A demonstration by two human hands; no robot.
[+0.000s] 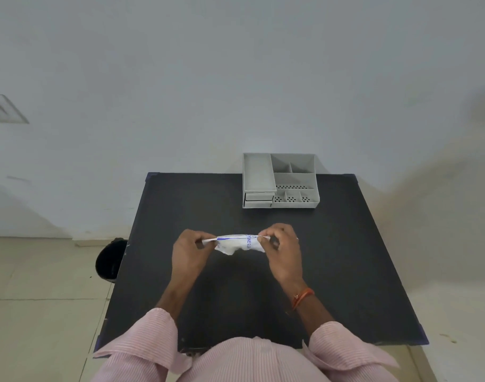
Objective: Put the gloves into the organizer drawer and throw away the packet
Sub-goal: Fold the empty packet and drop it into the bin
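A white packet [237, 243] with blue print is held above the middle of the black table [346, 257]. My left hand [188, 250] pinches its left end and my right hand [284, 248] pinches its right end, stretching it between them. The gloves are not visible outside the packet. A grey organizer [280, 180] stands at the table's far edge, right of centre, with small drawers [258, 200] at its front left and open compartments on top.
A black bin [109, 260] stands on the tiled floor just left of the table. A white wall rises behind the table. An orange thread band circles my right wrist.
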